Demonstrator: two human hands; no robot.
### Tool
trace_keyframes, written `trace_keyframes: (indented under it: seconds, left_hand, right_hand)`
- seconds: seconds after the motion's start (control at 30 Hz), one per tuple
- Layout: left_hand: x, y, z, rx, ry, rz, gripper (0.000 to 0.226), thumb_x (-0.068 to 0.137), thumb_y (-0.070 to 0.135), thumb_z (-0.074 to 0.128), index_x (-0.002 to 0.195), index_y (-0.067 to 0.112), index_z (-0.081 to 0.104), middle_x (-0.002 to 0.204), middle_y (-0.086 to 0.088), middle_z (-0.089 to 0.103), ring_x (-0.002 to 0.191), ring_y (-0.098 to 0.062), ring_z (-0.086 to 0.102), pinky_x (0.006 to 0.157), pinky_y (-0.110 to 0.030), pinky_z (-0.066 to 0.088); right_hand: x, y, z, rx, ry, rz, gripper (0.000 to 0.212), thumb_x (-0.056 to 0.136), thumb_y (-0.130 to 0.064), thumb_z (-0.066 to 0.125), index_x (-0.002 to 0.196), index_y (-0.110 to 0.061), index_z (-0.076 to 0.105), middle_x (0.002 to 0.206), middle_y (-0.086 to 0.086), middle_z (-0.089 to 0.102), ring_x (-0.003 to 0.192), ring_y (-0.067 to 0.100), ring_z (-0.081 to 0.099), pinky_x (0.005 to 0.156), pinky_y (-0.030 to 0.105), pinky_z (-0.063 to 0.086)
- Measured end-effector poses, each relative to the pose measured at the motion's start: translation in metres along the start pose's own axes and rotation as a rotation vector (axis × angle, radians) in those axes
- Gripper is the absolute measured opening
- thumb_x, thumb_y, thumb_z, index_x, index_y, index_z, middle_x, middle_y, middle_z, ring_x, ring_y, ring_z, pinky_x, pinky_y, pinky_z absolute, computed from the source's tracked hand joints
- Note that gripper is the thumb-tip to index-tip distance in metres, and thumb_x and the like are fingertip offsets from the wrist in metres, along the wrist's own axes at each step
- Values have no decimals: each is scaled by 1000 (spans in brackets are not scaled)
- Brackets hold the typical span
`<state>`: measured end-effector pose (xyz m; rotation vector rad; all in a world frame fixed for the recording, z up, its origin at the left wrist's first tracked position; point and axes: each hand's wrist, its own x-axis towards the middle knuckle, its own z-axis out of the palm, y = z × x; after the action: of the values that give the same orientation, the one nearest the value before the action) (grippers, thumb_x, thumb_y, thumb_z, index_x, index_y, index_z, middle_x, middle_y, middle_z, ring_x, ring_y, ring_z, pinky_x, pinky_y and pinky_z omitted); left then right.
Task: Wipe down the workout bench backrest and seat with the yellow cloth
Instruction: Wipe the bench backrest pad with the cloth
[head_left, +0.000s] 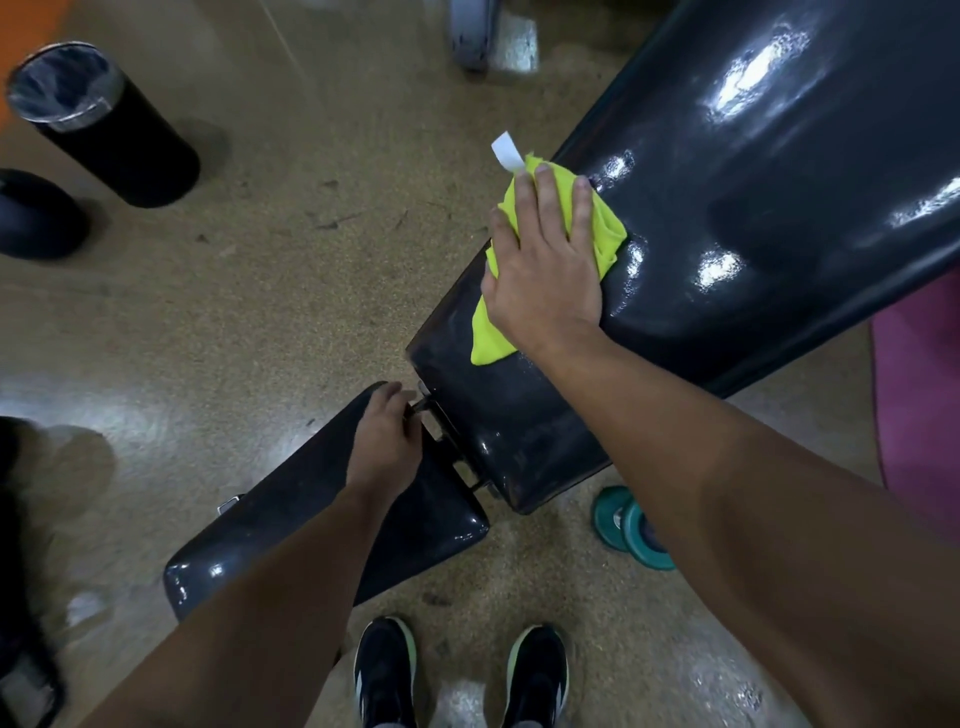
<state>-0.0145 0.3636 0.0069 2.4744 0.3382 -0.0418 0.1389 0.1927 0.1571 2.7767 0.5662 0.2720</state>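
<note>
The black padded backrest (769, 171) slopes from the upper right down to the middle of the view, glossy with light reflections. My right hand (545, 260) presses the yellow cloth (608, 234) flat on its lower part, fingers spread and straight; a white tag sticks out at the cloth's top corner. The black seat pad (291, 530) lies lower left of the backrest. My left hand (387, 436) rests on the seat's upper end, its fingers curled over the edge near the metal hinge (447, 441) between the two pads.
A black bin (104, 119) with a liner stands at the upper left beside a dark round object (36, 213). Teal dumbbell (631, 527) lies on the floor under the backrest. A purple mat (919, 395) is at right. My shoes (457, 675) are below the bench.
</note>
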Motion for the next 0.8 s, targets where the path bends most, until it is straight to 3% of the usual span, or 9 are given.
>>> trace_keyframes:
  seconds: [0.1,0.17,0.23,0.43,0.57,0.7,0.8]
  left_hand:
    - [4,-18,-20,154,19,-178,45,93,35,54,133,15,49,140,-9,44,131,-29,37,107,-46,28]
    - [10,-32,-32,301,-157,-386,67,91,62,41,143,20,35,146,-10,39,136,-31,30,109,-52,20]
    - [16,-38,-36,372,-311,-473,78,87,73,30,146,22,28,145,-11,40,135,-33,31,108,-55,20]
    - [15,-37,-33,392,-280,-443,77,86,75,25,140,21,35,136,-11,46,126,-33,40,101,-55,27]
    - [13,-36,-33,394,-271,-417,78,86,75,23,140,20,35,137,-11,46,126,-33,40,101,-55,28]
    - [12,-35,-34,425,-263,-403,76,87,74,22,138,19,35,136,-11,47,125,-33,41,100,-54,29]
    - [12,-34,-33,434,-259,-403,74,88,73,22,138,18,35,137,-10,46,126,-32,40,100,-53,29]
  right_hand:
    - [-3,-4,0,-5,-4,-8,62,104,-48,35,156,-15,38,168,21,15,157,39,5,123,62,-4]
    - [-9,-6,2,-8,-14,-48,61,104,-48,34,156,-16,38,168,20,15,157,38,6,123,62,-4]
    - [-15,-5,5,6,-11,-76,60,104,-47,36,156,-17,38,168,19,16,157,37,6,124,61,-5]
    - [1,-21,2,11,-8,16,58,104,-44,36,153,-12,41,167,22,19,157,39,7,122,62,-7]
    - [-14,-29,12,-21,-55,-131,57,106,-42,31,155,-14,39,167,21,20,157,40,8,120,61,-14]
    - [-18,-17,11,17,-7,-117,55,102,-43,43,149,-15,48,165,19,28,156,37,15,122,59,-8]
    - [0,-25,7,-13,-32,-50,54,104,-43,38,148,-13,48,164,20,27,156,39,13,124,62,-2]
